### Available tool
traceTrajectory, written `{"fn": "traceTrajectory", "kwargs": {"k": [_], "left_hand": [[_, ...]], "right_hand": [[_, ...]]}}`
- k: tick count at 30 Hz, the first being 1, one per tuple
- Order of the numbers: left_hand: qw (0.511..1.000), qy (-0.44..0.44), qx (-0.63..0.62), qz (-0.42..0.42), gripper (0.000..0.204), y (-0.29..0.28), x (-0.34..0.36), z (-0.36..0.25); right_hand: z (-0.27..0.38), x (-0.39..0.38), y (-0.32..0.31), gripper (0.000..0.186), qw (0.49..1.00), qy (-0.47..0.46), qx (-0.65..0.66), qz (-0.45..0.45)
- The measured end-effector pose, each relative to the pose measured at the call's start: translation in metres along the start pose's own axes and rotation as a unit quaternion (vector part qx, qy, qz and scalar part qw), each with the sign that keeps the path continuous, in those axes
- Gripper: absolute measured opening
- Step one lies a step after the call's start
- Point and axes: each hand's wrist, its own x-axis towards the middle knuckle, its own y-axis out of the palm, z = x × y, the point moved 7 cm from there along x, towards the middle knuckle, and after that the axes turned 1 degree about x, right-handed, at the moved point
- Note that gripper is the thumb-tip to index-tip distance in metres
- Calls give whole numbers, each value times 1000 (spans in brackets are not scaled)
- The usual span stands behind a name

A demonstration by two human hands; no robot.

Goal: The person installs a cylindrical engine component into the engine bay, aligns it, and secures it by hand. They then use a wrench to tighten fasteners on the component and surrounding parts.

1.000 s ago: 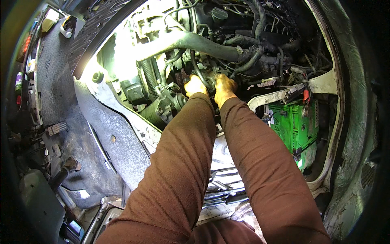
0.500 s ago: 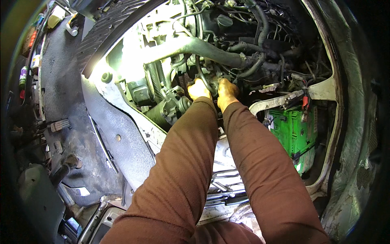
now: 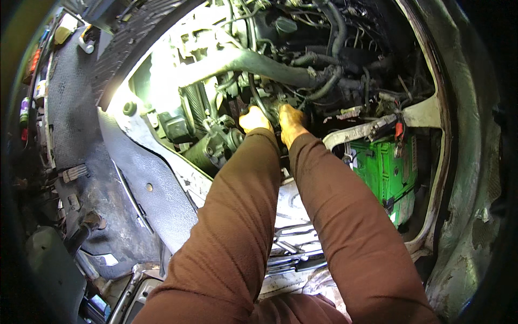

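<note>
Both my arms, in rust-brown sleeves, reach forward into an open engine bay. My left hand [image 3: 254,119] and my right hand [image 3: 291,120] sit side by side deep among the engine parts, just below a thick grey hose [image 3: 259,63]. A thin black cable [image 3: 252,96] runs down between the hands. The fingers of both hands curl around something in the dark gap, and what they grip is hidden. A dark metal unit [image 3: 213,147] lies just left of my left hand.
A green battery [image 3: 386,170] stands to the right of my right forearm, under a pale metal bracket [image 3: 356,132]. A grey plastic panel [image 3: 145,183] runs along the left. Small tools and bottles [image 3: 27,108] lie at the far left edge.
The view has shifted slightly, so the hands sit a little lower and to the right in it. Both hands stay at the same spot in the engine.
</note>
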Motion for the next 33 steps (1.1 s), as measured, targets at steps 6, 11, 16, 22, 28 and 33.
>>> {"fn": "traceTrajectory", "kwargs": {"k": [6,11,16,22,28,33], "left_hand": [[1000,-16,-22,-14,35,-35,-18,-25],[998,57,-33,-3,41,-27,19,-31],[999,8,37,14,42,-25,-16,-31],[999,-13,-17,41,37,-38,-48,-40],[999,22,-6,27,41,-25,-24,-31],[999,19,38,6,54,-37,-15,-37]], "right_hand": [[33,-73,13,54,997,65,21,43],[27,-66,32,57,984,70,114,118],[35,-65,10,53,991,74,112,28],[33,-70,14,72,987,63,77,126],[27,-51,15,35,989,53,-13,134],[26,-71,22,18,985,97,3,143]]}}
